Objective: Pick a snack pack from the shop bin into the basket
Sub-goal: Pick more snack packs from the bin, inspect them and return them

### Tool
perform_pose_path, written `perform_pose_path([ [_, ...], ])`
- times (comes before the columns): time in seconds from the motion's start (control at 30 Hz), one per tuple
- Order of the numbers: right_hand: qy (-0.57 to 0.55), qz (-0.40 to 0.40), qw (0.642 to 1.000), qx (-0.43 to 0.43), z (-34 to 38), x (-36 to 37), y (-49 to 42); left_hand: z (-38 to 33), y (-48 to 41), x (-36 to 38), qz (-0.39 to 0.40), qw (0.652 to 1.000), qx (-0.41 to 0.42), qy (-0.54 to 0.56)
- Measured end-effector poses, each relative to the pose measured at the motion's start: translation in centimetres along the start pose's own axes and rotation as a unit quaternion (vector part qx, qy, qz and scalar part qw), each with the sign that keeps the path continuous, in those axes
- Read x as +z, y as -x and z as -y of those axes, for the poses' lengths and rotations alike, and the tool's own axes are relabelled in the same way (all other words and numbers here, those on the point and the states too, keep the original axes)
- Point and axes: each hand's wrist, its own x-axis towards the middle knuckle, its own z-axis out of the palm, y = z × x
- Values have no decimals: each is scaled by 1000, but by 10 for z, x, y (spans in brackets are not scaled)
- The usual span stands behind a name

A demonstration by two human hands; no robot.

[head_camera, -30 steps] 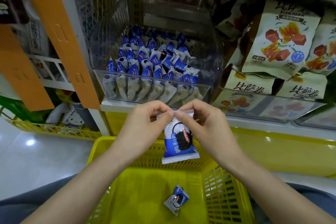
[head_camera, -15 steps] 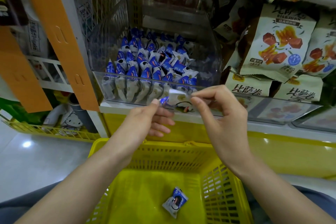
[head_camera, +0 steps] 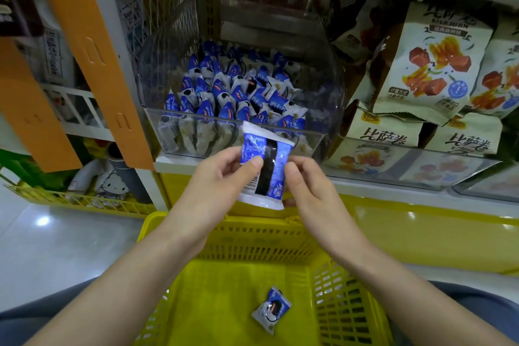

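Grip: your left hand [head_camera: 219, 180] and right hand [head_camera: 311, 194] are pinching the snack pack [head_camera: 265, 166] by its edges, probably inspecting it.
Basket [head_camera: 219, 226]: waiting just below.

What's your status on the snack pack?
Left hand and right hand both pinch snack pack, held over basket far rim. Second pack already in basket. Path down looks clear.

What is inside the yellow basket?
One small snack pack lies on the bottom of the yellow basket. The forearms cover part of the bottom, so anything there cannot be seen.
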Motion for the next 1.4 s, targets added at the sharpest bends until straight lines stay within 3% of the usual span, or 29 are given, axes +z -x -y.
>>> perform_pose_path([
  [0.17,-156,37,985,69,4,-3,-2,10,-5,5,-65,988,70,-121],
  [0.53,-193,27,977,88,2,1,-1,19,1,3,-35,940,145,-307],
  [0.7,-200,56,976,71,-2,6,1,24,4,1,-8,915,155,-372],
  [0.8,-172,65,981,57,-8,13,2,27,8,-1,-8,906,110,-409],
  [1.03,-64,65,995,26,-23,29,3,26,8,-11,-25,828,126,-547],
  [1.2,-20,57,998,11,-24,30,4,27,6,-11,-38,872,125,-472],
  [1.3,-29,46,998,7,-21,28,4,26,5,-11,-49,875,155,-455],
  [1.4,-21,37,999,-34,-19,24,4,21,4,-8,-36,919,119,-375],
])
